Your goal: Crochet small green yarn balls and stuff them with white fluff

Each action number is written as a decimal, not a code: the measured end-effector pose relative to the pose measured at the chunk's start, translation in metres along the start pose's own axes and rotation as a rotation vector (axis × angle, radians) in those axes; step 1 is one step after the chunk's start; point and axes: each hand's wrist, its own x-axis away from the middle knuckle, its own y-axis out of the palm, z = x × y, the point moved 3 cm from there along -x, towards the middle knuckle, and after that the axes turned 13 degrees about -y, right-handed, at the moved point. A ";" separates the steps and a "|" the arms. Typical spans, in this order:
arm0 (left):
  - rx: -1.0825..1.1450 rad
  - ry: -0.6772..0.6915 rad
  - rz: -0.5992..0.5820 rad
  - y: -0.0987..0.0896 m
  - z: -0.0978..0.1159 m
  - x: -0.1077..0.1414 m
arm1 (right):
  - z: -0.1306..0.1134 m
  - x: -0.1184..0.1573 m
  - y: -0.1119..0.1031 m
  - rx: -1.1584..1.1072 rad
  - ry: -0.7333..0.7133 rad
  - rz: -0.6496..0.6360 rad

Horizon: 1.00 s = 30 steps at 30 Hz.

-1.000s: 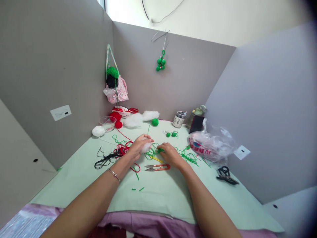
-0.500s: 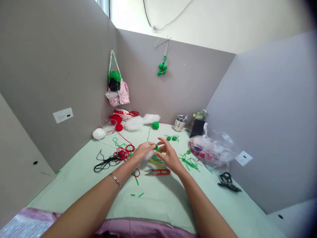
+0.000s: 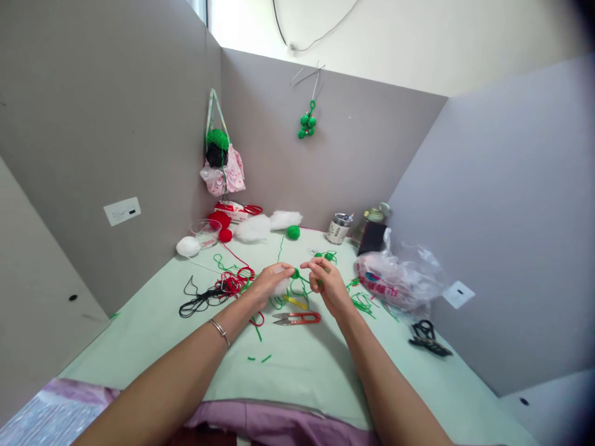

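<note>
My left hand [image 3: 272, 282] is closed, with thumb and fingertips pinching a small green crocheted piece [image 3: 296, 273]. A tuft of white stuffing [image 3: 281, 286] shows under its palm. From the green piece a strand of green yarn [image 3: 304, 280] runs across to my right hand [image 3: 328, 282], whose curled fingers are closed on it. Below both hands lie orange-handled thread snips [image 3: 297, 318] and a slim yellow tool [image 3: 296, 302], with loops of green yarn around it. Two little green balls [image 3: 329, 256] lie just beyond my right hand, partly hidden by it.
Tangled red yarn [image 3: 231, 284] and black cord [image 3: 199, 303] lie on the left. White stuffing [image 3: 253, 228], a green yarn ball [image 3: 293, 232] and a tin [image 3: 339, 228] stand behind. A plastic bag [image 3: 400, 279] and black claw clip [image 3: 428, 339] occupy the right. Grey partitions surround the table.
My right hand has gone from spread fingers near the green piece to curled fingers, slightly to the right, with the yarn stretched between the hands. The left hand keeps its hold.
</note>
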 end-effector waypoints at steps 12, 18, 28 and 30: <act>-0.145 0.105 0.229 0.001 0.000 0.002 | 0.018 0.004 0.004 0.207 0.059 -0.146; -0.196 0.142 0.226 0.003 0.000 0.003 | 0.021 0.005 0.008 0.255 0.047 -0.123; -0.247 -0.050 0.044 -0.004 -0.009 -0.011 | 0.013 0.006 0.010 0.275 -0.002 -0.150; -0.261 -0.054 0.060 -0.004 -0.007 -0.010 | 0.012 0.006 0.010 0.275 0.000 -0.164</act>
